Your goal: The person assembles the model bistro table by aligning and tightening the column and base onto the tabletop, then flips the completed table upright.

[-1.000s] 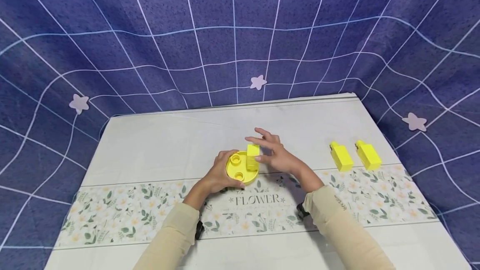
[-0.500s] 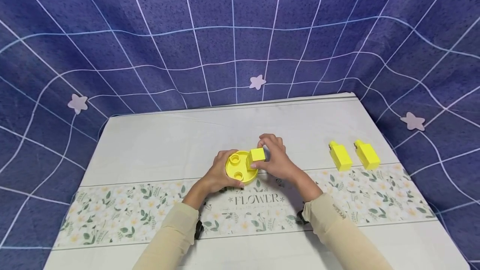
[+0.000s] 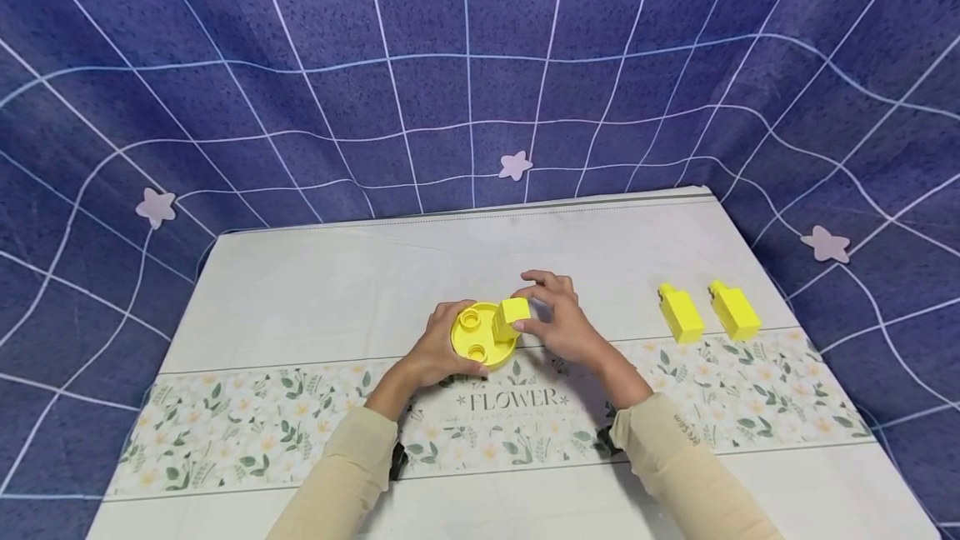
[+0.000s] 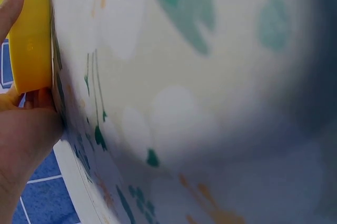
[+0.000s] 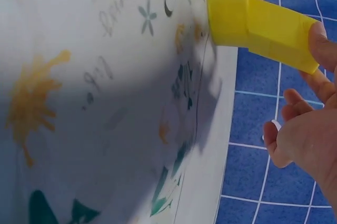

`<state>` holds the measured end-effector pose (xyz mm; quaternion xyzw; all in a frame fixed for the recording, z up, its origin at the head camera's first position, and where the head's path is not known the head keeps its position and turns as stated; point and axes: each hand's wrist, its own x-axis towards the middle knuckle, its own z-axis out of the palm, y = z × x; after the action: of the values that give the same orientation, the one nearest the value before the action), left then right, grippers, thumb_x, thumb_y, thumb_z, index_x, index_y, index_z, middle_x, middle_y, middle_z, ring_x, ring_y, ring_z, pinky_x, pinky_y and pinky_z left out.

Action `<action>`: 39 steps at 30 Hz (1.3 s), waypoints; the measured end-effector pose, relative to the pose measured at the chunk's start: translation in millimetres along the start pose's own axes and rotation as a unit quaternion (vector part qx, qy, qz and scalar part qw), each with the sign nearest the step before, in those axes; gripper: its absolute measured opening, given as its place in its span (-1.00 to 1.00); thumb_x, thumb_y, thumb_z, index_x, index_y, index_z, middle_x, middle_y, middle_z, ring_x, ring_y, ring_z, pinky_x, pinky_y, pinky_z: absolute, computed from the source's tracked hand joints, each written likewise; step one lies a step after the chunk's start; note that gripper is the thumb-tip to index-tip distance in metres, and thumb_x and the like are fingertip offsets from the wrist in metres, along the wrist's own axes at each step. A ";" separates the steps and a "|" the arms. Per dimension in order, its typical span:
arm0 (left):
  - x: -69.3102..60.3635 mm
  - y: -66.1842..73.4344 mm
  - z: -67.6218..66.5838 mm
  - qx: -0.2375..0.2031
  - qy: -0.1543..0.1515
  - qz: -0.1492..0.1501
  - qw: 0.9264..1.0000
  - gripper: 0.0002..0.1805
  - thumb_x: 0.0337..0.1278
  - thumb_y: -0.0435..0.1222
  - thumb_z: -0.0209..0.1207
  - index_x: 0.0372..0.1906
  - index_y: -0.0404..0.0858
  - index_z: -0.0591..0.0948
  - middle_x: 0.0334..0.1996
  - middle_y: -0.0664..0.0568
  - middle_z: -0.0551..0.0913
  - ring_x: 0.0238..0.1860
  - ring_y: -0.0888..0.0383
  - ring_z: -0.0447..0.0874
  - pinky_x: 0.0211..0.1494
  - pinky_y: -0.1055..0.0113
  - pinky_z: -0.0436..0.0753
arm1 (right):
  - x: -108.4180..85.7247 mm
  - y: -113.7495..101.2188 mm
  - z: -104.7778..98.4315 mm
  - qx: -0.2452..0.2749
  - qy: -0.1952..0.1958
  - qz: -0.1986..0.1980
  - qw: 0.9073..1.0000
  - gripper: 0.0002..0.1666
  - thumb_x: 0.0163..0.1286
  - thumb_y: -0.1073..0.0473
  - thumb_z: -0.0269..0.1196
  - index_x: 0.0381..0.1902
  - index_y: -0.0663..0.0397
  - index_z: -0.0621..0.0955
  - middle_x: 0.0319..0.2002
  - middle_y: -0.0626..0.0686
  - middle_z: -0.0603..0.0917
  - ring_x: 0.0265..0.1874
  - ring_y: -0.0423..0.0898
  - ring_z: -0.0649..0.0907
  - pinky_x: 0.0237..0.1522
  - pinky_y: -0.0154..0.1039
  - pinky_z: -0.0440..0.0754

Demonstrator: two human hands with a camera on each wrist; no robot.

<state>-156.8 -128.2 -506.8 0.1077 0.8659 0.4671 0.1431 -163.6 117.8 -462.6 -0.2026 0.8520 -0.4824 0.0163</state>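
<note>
A round yellow base (image 3: 486,333) with a raised rim lies on the table, two ring-shaped sockets showing on its left part. My left hand (image 3: 435,348) grips its left side, fingers at the far rim and thumb at the near one. On the right part of the base stands a yellow rectangular block (image 3: 514,310), its top leaning right; its lower end is hidden. My right hand (image 3: 562,323) pinches the upper end of this block between thumb and fingers. In the right wrist view the block (image 5: 279,31) juts from the base (image 5: 227,8), with the thumb on its end.
Two more yellow blocks (image 3: 681,315) with narrow round necks lie side by side on the right of the table. A white cloth (image 3: 337,282) with a flower-printed band covers the table. Behind it hangs a blue curtain (image 3: 420,90) with a grid pattern.
The block's top has tipped right from a more upright stance. My right fingers, stretched out at first, curled round the block and then loosened slightly into a pinch. The left hand stays put.
</note>
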 end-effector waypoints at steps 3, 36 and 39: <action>-0.5 0.7 0.3 0.002 0.000 0.001 1.000 0.21 -0.60 -0.06 0.63 0.40 0.11 0.23 0.23 0.12 0.23 0.19 0.13 0.21 0.34 0.05 0.23 | -2.1 0.0 -0.6 -0.006 0.005 -0.005 1.000 -0.57 0.19 0.14 0.40 0.05 -0.10 0.63 0.36 0.02 0.30 0.27 0.02 0.17 0.27 0.23 0.11; -8.6 9.7 13.1 0.045 0.070 -0.012 0.997 0.21 -0.60 0.01 0.62 0.41 0.01 0.25 0.19 0.08 0.25 0.18 0.10 0.21 0.33 0.11 0.26 | -47.6 37.6 -87.4 -0.131 0.222 0.119 0.959 -0.61 0.26 0.23 0.31 0.03 0.25 0.56 0.18 0.30 0.34 0.18 0.27 0.17 0.06 0.24 0.01; -10.5 11.4 15.4 0.043 0.077 -0.015 0.996 0.22 -0.59 0.00 0.62 0.42 -0.02 0.24 0.20 0.07 0.25 0.18 0.10 0.21 0.33 0.10 0.27 | -52.1 40.4 -90.3 -0.157 0.226 0.132 0.952 -0.59 0.27 0.22 0.31 0.05 0.27 0.55 0.19 0.32 0.33 0.16 0.29 0.18 0.06 0.27 0.01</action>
<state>-141.0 -113.4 -503.8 0.0646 0.8950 0.4345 0.0778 -149.2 228.5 -456.6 0.0257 0.9175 -0.3695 -0.1450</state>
